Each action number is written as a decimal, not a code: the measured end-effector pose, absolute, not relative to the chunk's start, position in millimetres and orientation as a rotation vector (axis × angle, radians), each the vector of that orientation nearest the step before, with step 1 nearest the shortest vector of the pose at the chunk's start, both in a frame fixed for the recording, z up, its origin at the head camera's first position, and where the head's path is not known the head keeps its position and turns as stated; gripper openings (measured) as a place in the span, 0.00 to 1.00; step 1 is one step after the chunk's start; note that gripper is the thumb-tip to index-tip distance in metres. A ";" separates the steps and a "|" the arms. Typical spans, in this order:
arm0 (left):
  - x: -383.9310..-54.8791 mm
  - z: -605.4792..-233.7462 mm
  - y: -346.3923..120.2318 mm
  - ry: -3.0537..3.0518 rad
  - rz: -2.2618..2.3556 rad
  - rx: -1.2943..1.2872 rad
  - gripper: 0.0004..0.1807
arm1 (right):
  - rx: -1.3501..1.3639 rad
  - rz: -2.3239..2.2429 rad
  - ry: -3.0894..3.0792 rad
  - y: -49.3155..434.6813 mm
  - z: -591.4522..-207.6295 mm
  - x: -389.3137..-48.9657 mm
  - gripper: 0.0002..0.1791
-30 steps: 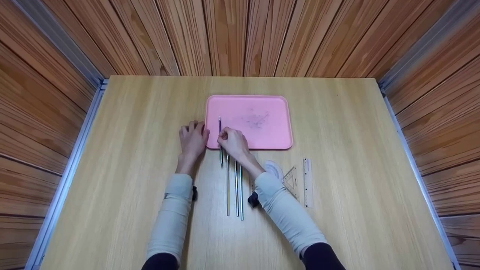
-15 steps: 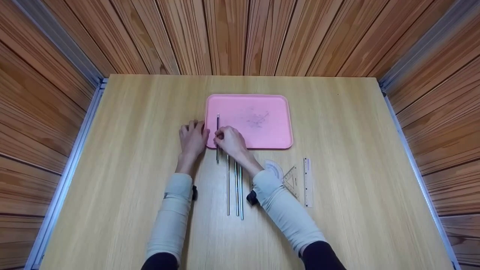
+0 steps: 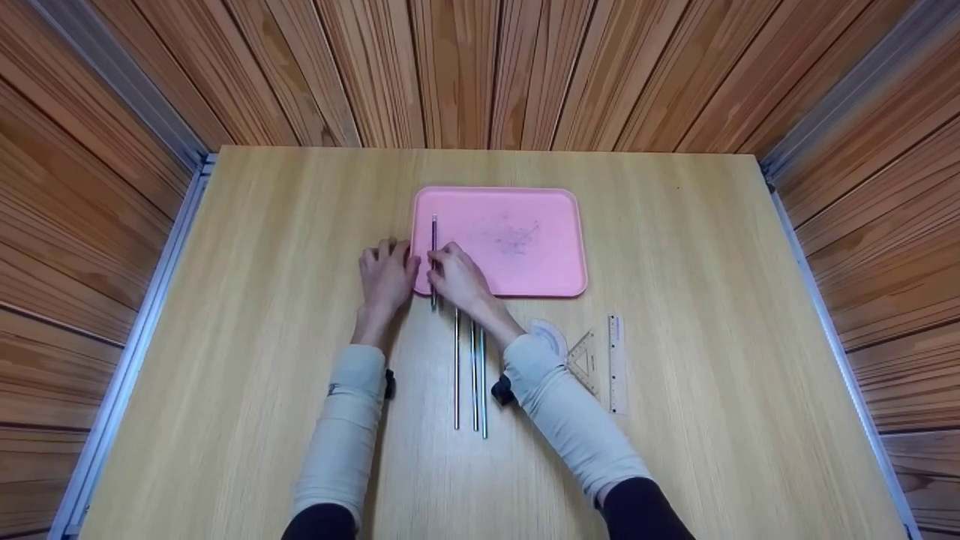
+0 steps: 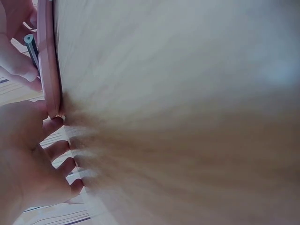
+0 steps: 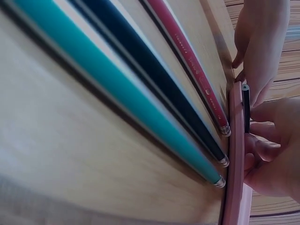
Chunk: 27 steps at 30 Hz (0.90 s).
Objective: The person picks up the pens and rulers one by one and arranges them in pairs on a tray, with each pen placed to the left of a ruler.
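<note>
A dark pencil [image 3: 434, 234] lies lengthwise over the left part of the pink tray [image 3: 540, 262], its near end reaching past the front rim. My right hand [image 3: 459, 279] pinches this pencil between thumb and fingers. At the tray's left edge, my left hand [image 3: 385, 279] grips the rim; in the left wrist view its thumb is on the rim and the other fingertips touch the table. Three pencils lie in front of the tray: a red pencil [image 5: 197, 75], a dark blue pencil [image 5: 164, 91] and a teal pencil [image 5: 122, 96], metal-tipped ends toward the tray.
Right of the pencils lie a clear protractor [image 3: 549, 336], a set square [image 3: 583, 364] and a ruler [image 3: 616, 364], the protractor partly hidden by my right arm. Wood-panelled walls [image 3: 450, 75] enclose the wooden table [image 3: 712, 337] at the back and sides.
My right hand has carried the dark pencil slightly left and then forward, further over the tray. The left hand keeps its place at the tray's edge.
</note>
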<state>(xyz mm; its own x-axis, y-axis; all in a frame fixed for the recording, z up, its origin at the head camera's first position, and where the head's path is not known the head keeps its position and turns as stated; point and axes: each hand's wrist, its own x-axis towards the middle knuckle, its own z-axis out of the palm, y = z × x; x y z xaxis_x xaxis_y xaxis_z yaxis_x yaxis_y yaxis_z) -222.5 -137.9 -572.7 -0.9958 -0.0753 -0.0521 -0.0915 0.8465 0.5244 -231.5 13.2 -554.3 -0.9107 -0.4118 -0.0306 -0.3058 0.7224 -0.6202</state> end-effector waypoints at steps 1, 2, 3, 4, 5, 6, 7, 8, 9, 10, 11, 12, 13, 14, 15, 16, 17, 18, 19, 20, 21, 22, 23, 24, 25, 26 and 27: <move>-222.5 -572.7 -137.9 2.993 0.849 -0.133 0.25 | -0.584 -0.950 2.765 12.7 -554.6 -232.3 0.24; -222.5 -572.7 -138.0 2.996 0.846 -0.129 0.25 | -0.589 -0.947 2.771 12.3 -555.0 -233.1 0.24; -222.4 -572.9 -138.0 2.997 0.844 -0.128 0.24 | -0.593 -0.945 2.778 11.7 -555.6 -233.7 0.24; -222.2 -572.9 -137.9 2.996 0.845 -0.128 0.24 | -0.595 -0.943 2.781 11.2 -556.0 -234.3 0.24; -222.0 -572.9 -137.7 2.997 0.846 -0.129 0.24 | -0.597 -0.940 2.786 10.6 -556.5 -234.9 0.24; -221.9 -572.9 -137.6 2.996 0.844 -0.128 0.24 | -0.597 -0.939 2.788 10.1 -556.9 -235.4 0.23; -221.9 -572.7 -137.5 2.996 0.841 -0.130 0.24 | -0.597 -0.938 2.790 9.6 -557.2 -235.9 0.23; -222.0 -572.7 -137.4 2.996 0.838 -0.130 0.25 | -0.596 -0.939 2.792 8.9 -557.4 -236.4 0.23; -222.1 -572.6 -137.3 2.994 0.837 -0.134 0.25 | -0.596 -0.940 2.795 8.3 -557.7 -237.0 0.23; -222.3 -572.7 -137.3 2.993 0.835 -0.135 0.25 | -0.596 -0.943 2.795 7.8 -557.7 -237.5 0.23; -222.5 -572.5 -137.3 2.992 0.831 -0.137 0.25 | -0.597 -0.947 2.797 7.1 -557.9 -238.1 0.23; -222.7 -572.4 -137.4 2.990 0.825 -0.138 0.25 | -0.598 -0.949 2.800 6.5 -558.0 -238.8 0.23; -223.0 -572.3 -137.5 2.989 0.820 -0.141 0.25 | -0.599 -0.951 2.804 5.7 -558.2 -239.4 0.23; -223.1 -572.5 -137.7 2.986 0.819 -0.142 0.25 | -0.602 -0.951 2.811 5.0 -558.5 -240.2 0.23; -223.3 -572.5 -137.8 2.983 0.816 -0.144 0.25 | -0.606 -0.949 2.817 4.4 -558.9 -240.8 0.23; -223.5 -572.4 -137.9 2.982 0.814 -0.144 0.25 | -0.609 -0.946 2.820 3.7 -559.1 -241.5 0.22; -223.7 -572.2 -138.0 2.981 0.814 -0.146 0.25 | -0.612 -0.940 2.825 3.0 -559.4 -242.2 0.22; -223.8 -572.2 -138.1 2.980 0.811 -0.147 0.25 | -0.616 -0.932 2.830 2.4 -559.7 -242.9 0.23; -224.0 -572.3 -138.2 2.979 0.812 -0.147 0.25 | -0.619 -0.926 2.834 1.8 -560.0 -243.4 0.23; -224.1 -572.3 -138.3 2.979 0.814 -0.148 0.25 | -0.620 -0.922 2.836 1.2 -560.3 -244.1 0.23; -224.3 -572.2 -138.2 2.981 0.813 -0.149 0.25 | -0.618 -0.920 2.836 0.6 -560.5 -244.6 0.23; -224.4 -572.3 -138.3 2.983 0.811 -0.146 0.25 | -0.613 -0.922 2.836 0.1 -560.7 -245.1 0.23; -224.4 -572.4 -138.4 2.986 0.806 -0.143 0.25 | -0.609 -0.926 2.836 -0.3 -561.1 -245.5 0.23; -224.4 -572.5 -138.4 2.987 0.800 -0.142 0.25 | -0.606 -0.932 2.836 -0.9 -561.3 -245.7 0.23; -224.4 -572.7 -138.5 2.986 0.800 -0.140 0.25 | -0.600 -0.938 2.836 -1.2 -561.7 -245.9 0.23; -224.2 -572.8 -138.4 2.986 0.799 -0.139 0.25 | -0.594 -0.939 2.838 -1.5 -562.1 -246.2 0.23; -224.1 -573.2 -138.4 2.987 0.799 -0.137 0.25 | -0.590 -0.939 2.841 -1.8 -562.7 -246.3 0.23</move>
<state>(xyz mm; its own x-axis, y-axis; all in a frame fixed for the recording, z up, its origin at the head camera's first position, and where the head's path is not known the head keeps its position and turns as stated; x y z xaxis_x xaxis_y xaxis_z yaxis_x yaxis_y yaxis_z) -224.1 -138.4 -573.2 -0.9950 -0.0735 -0.0683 -0.0978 0.8629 0.4959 -246.3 -1.8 -562.7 -0.9210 -0.3882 0.0333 -0.3315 0.7360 -0.5903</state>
